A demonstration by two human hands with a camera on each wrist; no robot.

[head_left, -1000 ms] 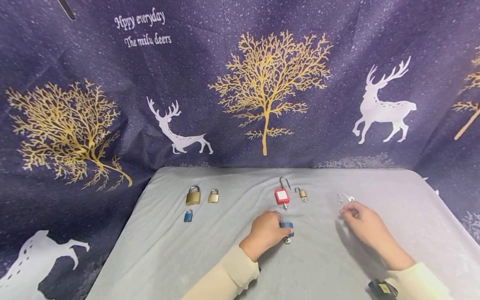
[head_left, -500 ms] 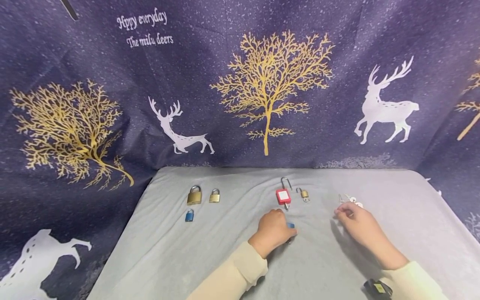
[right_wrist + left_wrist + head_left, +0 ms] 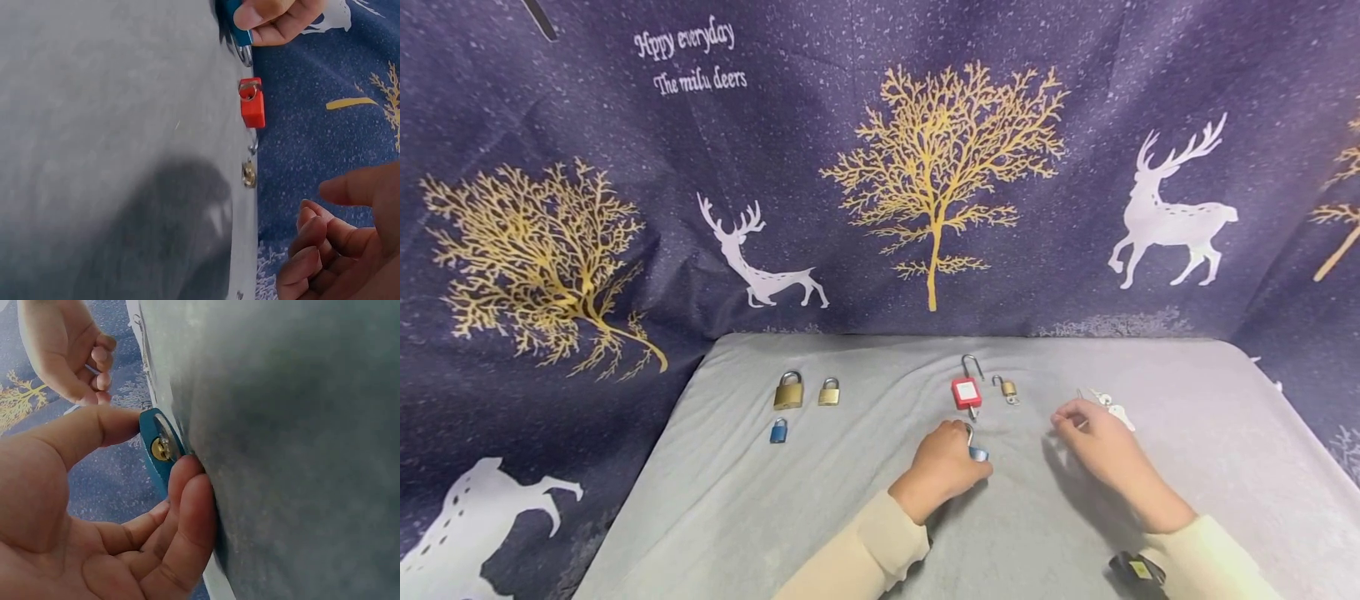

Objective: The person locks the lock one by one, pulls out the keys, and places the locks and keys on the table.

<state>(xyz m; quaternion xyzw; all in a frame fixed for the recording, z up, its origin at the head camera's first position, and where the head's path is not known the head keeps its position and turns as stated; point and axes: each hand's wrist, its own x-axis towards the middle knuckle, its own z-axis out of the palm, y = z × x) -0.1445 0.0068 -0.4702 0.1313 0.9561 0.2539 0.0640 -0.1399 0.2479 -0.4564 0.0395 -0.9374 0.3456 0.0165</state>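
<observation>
My left hand (image 3: 946, 460) pinches a blue padlock (image 3: 978, 454) between thumb and fingers, low over the cloth in the middle of the table. The left wrist view shows the padlock's underside (image 3: 150, 431), with a silver key (image 3: 167, 434) at its brass keyhole. In the head view its shackle points away from me and the hand hides much of the body. My right hand (image 3: 1093, 433) hovers to the right, just in front of some loose keys (image 3: 1116, 410). Its fingers (image 3: 306, 240) are loosely bent, the thumb stands apart, and nothing is held.
Beyond my left hand lie a red padlock (image 3: 966, 393) and a small brass padlock (image 3: 1009, 389), both with raised shackles and keys. At left are two closed brass padlocks (image 3: 788, 394) (image 3: 829, 393) and a small blue one (image 3: 778, 431). A patterned curtain (image 3: 880, 167) hangs behind the table.
My right hand has drifted left and slightly toward me, uncovering more of the keys. My left hand has shifted a little right with the blue padlock, whose key end is now hidden.
</observation>
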